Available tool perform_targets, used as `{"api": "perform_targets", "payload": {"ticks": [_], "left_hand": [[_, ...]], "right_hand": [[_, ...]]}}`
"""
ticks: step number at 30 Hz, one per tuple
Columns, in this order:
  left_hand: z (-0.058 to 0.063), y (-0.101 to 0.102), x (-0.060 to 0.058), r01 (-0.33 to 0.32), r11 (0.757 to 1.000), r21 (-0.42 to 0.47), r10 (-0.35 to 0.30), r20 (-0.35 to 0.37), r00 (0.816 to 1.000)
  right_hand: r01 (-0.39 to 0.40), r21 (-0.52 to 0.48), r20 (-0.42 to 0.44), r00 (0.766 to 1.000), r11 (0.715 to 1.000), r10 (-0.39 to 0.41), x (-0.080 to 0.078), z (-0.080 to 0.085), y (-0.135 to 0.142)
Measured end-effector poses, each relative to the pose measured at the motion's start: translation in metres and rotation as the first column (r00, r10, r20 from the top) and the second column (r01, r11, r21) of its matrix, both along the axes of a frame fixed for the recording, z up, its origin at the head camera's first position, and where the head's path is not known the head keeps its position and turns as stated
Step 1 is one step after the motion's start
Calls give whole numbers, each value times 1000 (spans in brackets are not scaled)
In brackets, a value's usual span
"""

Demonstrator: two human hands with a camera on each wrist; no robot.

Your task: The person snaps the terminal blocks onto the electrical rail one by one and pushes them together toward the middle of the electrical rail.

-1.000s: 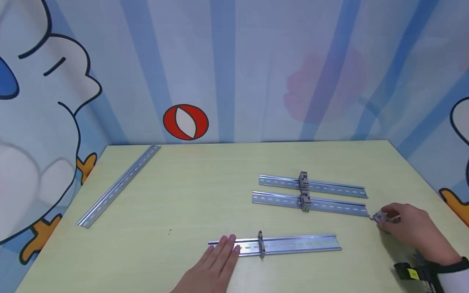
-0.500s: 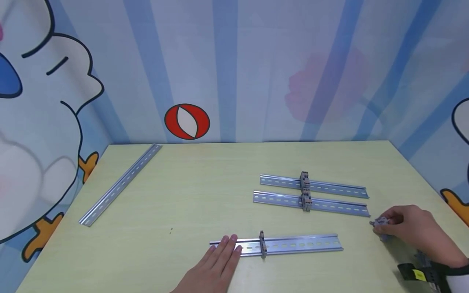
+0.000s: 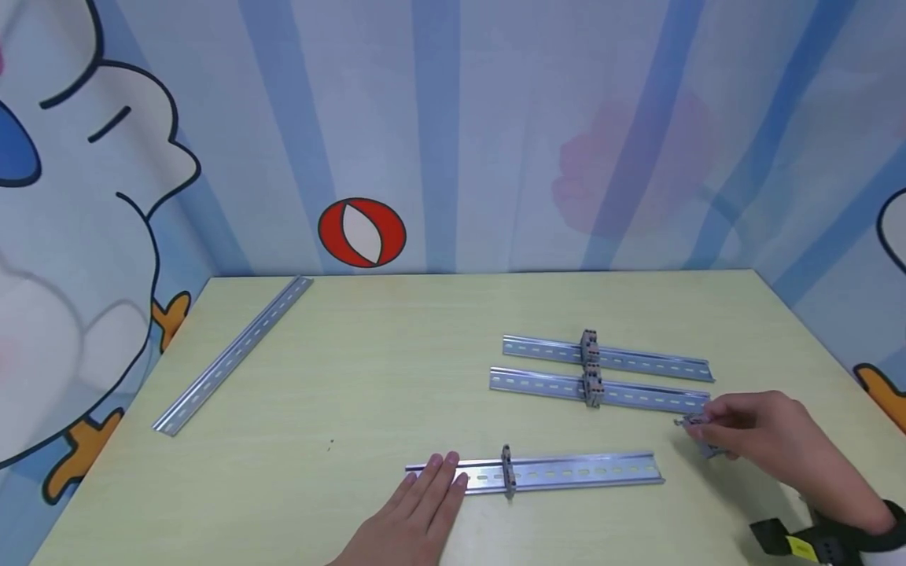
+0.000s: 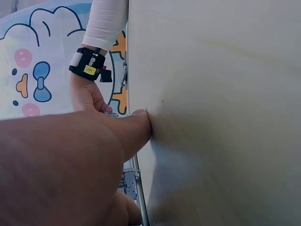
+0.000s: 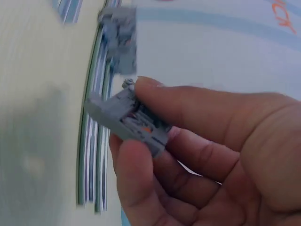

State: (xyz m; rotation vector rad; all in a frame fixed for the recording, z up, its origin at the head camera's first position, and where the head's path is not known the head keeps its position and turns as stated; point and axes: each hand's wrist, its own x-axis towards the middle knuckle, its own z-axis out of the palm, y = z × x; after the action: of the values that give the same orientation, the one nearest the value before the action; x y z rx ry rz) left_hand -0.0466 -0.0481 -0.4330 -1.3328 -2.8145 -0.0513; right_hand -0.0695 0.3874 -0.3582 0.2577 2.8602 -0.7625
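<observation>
In the head view, a slotted metal DIN rail (image 3: pixel 587 470) lies near the front of the table, with one thin grey terminal block (image 3: pixel 508 472) standing across it. My left hand (image 3: pixel 410 511) rests on that rail's left end, fingers straight. At the right, my right hand (image 3: pixel 767 440) pinches another grey terminal block (image 3: pixel 697 428) above the table, near the right end of the middle rail. Close up in the right wrist view, thumb and fingers grip this terminal block (image 5: pixel 127 117), and a small orange spot shows on it. The left wrist view shows mostly the left thumb (image 4: pixel 138 127).
Two parallel rails, a back one (image 3: pixel 658 363) and a middle one (image 3: pixel 658 396), lie at the right. Each bears grey terminal blocks (image 3: pixel 593 387) near its middle. Another rail (image 3: pixel 233 354) lies slanted at the left. A printed cloth wall (image 3: pixel 488 141) stands behind the table.
My right hand has moved left with the terminal block, from beyond the middle rail's right end to just in front of it. The left hand stays on the near rail.
</observation>
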Motion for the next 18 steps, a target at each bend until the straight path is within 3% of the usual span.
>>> {"api": "perform_targets", "payload": {"ticks": [5,14,18], "left_hand": [[1,0,0,2,1000,-4,-2,5,1000],[1,0,0,-4,1000,-3,4,14,1000],[0,0,1,1,1000,11,-1,-19,1000]], "right_hand": [[-53,-79,27,998,995,55,5,8,-21],[-149,-96,34,988,984,153,8,7,-43],[-182,-81,25,983,980,185,8,4,-47]]}}
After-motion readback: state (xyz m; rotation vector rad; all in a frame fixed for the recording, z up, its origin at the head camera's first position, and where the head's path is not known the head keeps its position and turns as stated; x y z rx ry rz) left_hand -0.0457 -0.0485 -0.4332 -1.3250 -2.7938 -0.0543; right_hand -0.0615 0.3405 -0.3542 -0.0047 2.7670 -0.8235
